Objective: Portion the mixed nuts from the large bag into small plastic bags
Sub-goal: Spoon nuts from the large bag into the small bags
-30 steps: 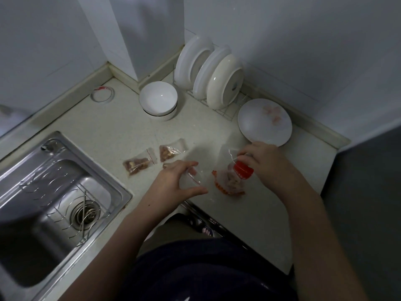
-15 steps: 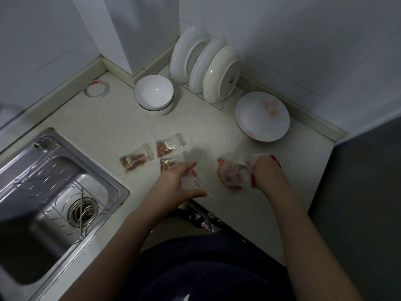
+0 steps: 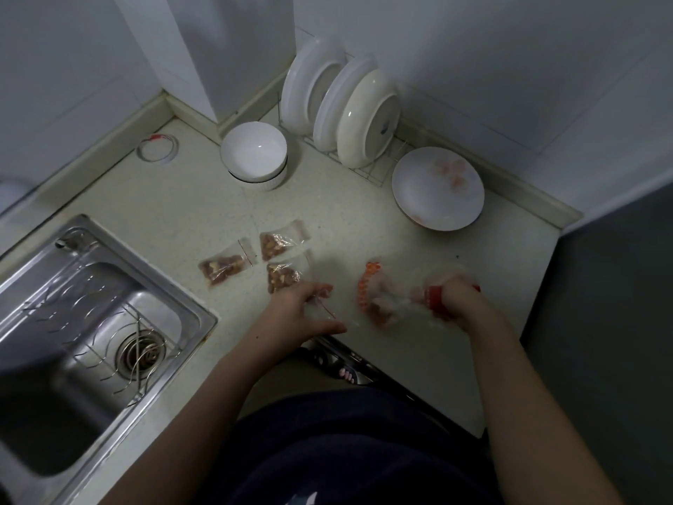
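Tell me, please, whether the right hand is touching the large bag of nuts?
Touching. The head view shows the right hand closed around the red-topped end of the large bag, with no gap between the fingers and the plastic.

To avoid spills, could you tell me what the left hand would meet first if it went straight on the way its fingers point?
Probably the large bag, held by the right hand; depth is unclear.
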`<state>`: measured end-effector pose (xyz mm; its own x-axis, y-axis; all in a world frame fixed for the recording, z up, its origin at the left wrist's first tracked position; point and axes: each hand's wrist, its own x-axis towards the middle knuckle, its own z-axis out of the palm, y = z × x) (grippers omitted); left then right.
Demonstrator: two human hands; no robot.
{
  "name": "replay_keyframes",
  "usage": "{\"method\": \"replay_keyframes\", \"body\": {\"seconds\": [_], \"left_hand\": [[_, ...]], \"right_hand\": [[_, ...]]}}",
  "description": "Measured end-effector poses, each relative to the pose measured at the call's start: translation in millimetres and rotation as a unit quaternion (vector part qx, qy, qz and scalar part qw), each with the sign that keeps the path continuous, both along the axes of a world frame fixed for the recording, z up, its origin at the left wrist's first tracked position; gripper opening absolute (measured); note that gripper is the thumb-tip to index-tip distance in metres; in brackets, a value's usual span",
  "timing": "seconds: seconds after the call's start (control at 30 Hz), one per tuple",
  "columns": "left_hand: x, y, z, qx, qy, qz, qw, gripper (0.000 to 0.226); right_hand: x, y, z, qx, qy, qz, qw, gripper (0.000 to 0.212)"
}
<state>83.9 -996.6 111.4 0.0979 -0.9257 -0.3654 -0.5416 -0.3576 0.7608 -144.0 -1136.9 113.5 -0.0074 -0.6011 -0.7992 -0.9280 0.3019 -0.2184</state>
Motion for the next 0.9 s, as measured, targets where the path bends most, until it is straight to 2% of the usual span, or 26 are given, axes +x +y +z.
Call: {"method": "replay_keyframes", "body": {"seconds": [0.03,0.07,0.13,0.2,0.3,0.47,0.57,0.73,0.9], "left_hand": [[-1,0,-2,0.009,0.012,0.004,1.0,0.07],[-2,0,-4,0.021,0.027,0.01,0.999,0.068],[-5,-2,-7,0.049,0.073,0.024,0.996,0.063],[-7,-4,-10,0.066,0.129,0.032,0.989,0.053],[-6,-5,-14,0.061,0.19,0.048,0.979,0.038],[-3,-9,-16,0.053,0.252,0.103,0.961,0.03],[-1,-11,-19,0.049,0.269,0.119,0.955,0.029],[0,-21,-27,0.068,0.252,0.16,0.952,0.032],[-10,-32,-25,0.102,0.222,0.094,0.965,0.033]], "right_hand": [[-3,2,1,0.033,-0.078,-0.096,0.992,0.01],[-4,7,3,0.055,-0.14,-0.172,0.974,0.016],[-6,15,3,0.067,-0.196,-0.179,0.962,0.023],[-3,20,5,0.046,-0.246,-0.177,0.952,0.017],[-2,21,11,0.043,-0.326,-0.212,0.92,0.01],[-3,17,20,0.056,-0.408,-0.25,0.876,0.018],[-3,13,31,0.064,-0.421,-0.244,0.871,0.026],[-14,-2,52,0.0,-0.387,-0.192,0.902,0.028],[-29,-13,67,-0.09,-0.348,-0.212,0.909,0.026]]}}
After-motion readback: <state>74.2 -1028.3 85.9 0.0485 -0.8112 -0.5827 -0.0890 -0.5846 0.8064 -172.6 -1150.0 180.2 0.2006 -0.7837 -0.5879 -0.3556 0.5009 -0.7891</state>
